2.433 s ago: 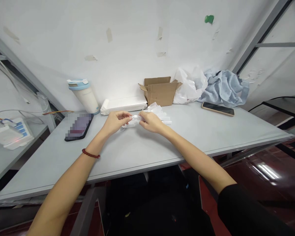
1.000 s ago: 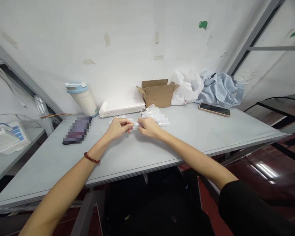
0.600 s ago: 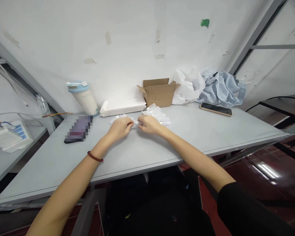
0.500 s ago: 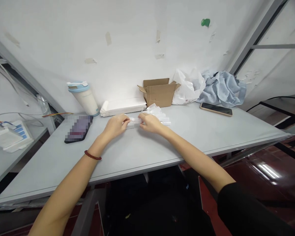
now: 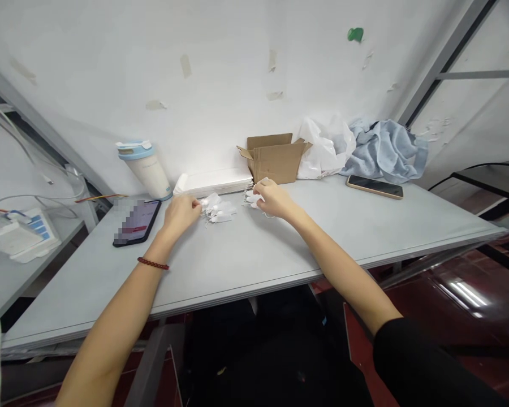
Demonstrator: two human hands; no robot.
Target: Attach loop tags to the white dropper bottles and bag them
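Observation:
My left hand (image 5: 182,215) has its thumb and fingers pinched together at the left edge of a small pile of clear plastic pieces (image 5: 219,209) with white ends and thin strings. Whatever is between those fingertips is too small to make out. Over a second pile of similar pieces (image 5: 251,198), in front of the cardboard box, my right hand (image 5: 275,199) curls its fingers down. It covers most of that pile, and its grasp is partly hidden. A dark red bead bracelet (image 5: 152,263) circles my left wrist.
Behind the hands stand a stack of white flat packs (image 5: 214,181), an open cardboard box (image 5: 276,163), a white plastic bag (image 5: 326,150) and a blue cloth (image 5: 385,151). A tumbler (image 5: 146,169) and phone (image 5: 142,223) are at left; another phone (image 5: 375,186) lies right.
My hands have moved apart, the left one leftward and the right one rightward to the pile by the box. Clear plastic pieces now lie on the table between them.

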